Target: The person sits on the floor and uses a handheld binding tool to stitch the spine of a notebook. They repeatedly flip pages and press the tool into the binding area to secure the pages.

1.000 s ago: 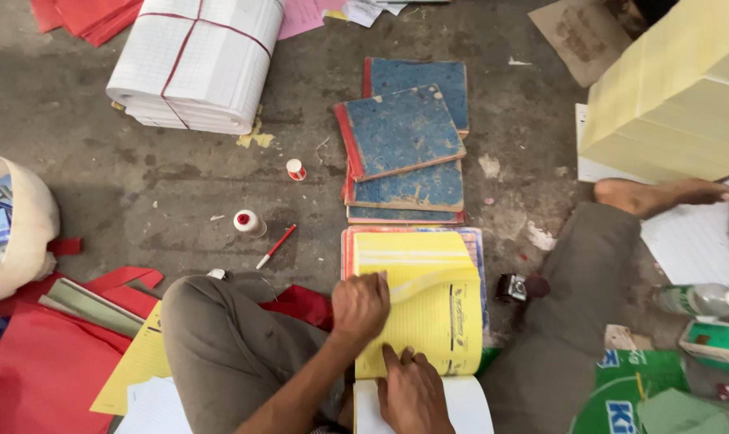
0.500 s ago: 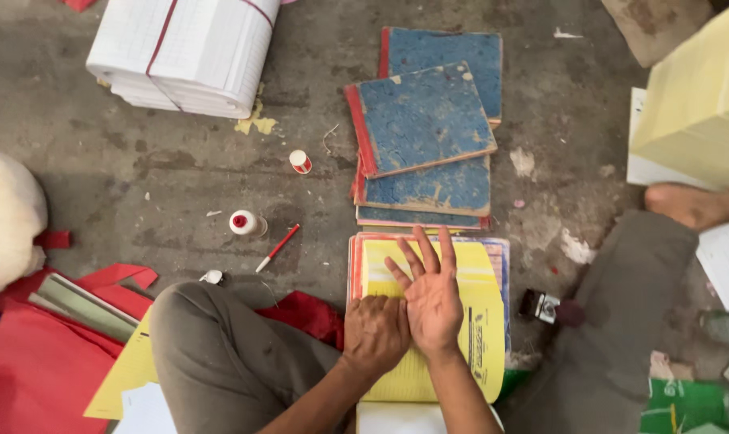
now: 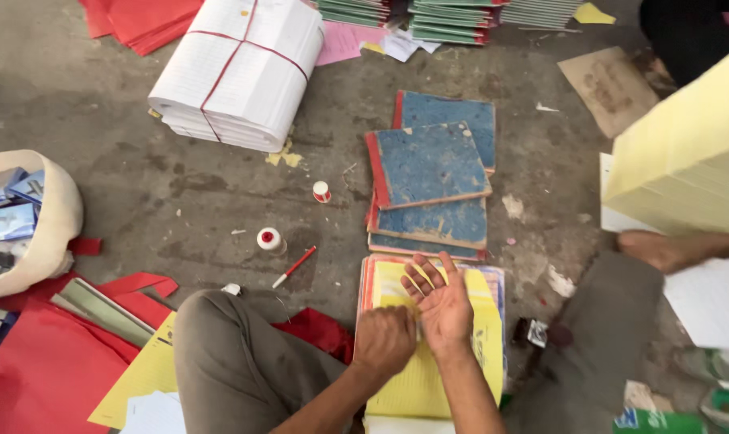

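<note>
- My left hand (image 3: 384,341) is clenched into a fist, pressing down on the near-left part of the yellow ruled sheets (image 3: 477,345); I can't tell if it pinches an edge.
- My right hand (image 3: 441,301) is released, fingers spread, flat on the same sheets.
- The sheets lie on the floor (image 3: 180,201) between my knees, on top of a red-edged cover (image 3: 366,281), just near of the stack of blue books (image 3: 429,189).
- Handling guess: thin loose paper, light, floppy, slides on itself and creases easily. Better to hold it flat with a palm and lift by the spine edge on the left, not by a corner.
- A white thread spool (image 3: 270,239) and a red pen (image 3: 294,266) lie to the left, apart from the sheets.
</note>
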